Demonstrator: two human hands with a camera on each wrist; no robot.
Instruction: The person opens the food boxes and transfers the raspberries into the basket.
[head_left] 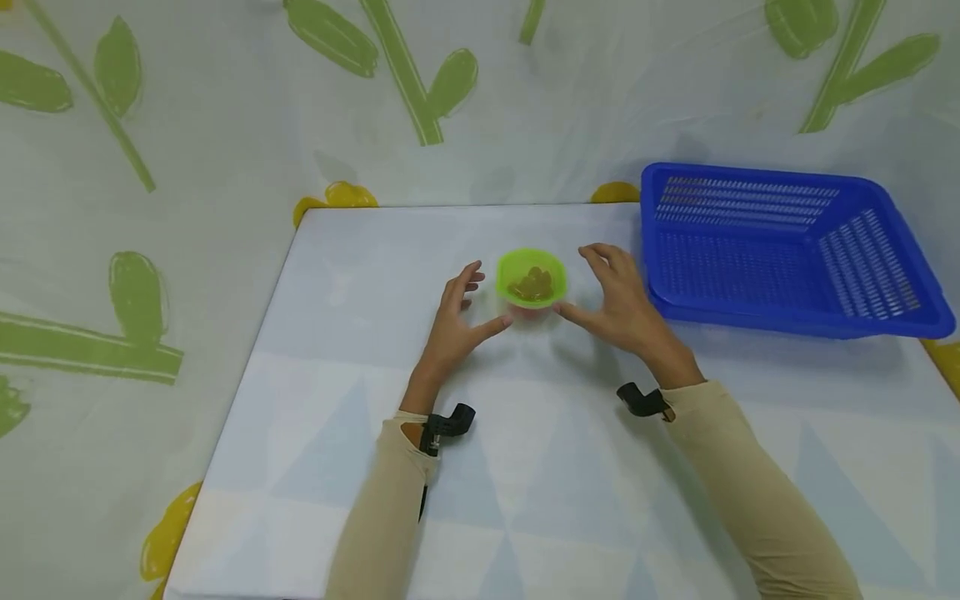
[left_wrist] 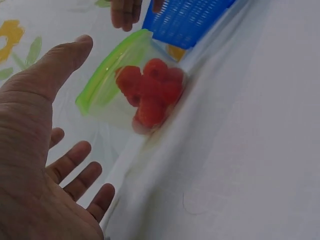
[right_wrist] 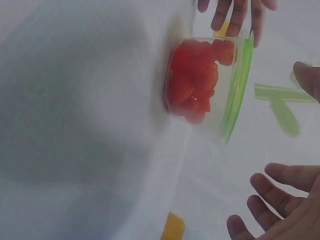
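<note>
A small clear tub with a bright green lid (head_left: 551, 260) stands on the table between my two hands. Through its clear wall, several red chunks (left_wrist: 152, 92) show in the left wrist view, and the same red pieces (right_wrist: 194, 77) appear in the right wrist view. My left hand (head_left: 453, 321) is at the tub's left with thumb and fingers spread, apart from it. On the other side my right hand (head_left: 618, 304) is likewise spread, its thumb tip close by the tub's lower right edge. Neither hand holds anything.
A blue perforated basket (head_left: 750, 321) stands at the back right, just beyond my right hand. The table (head_left: 360, 283) has a white cover with pale blue triangles. Behind it hangs a white sheet (head_left: 225, 100) with green leaf shapes.
</note>
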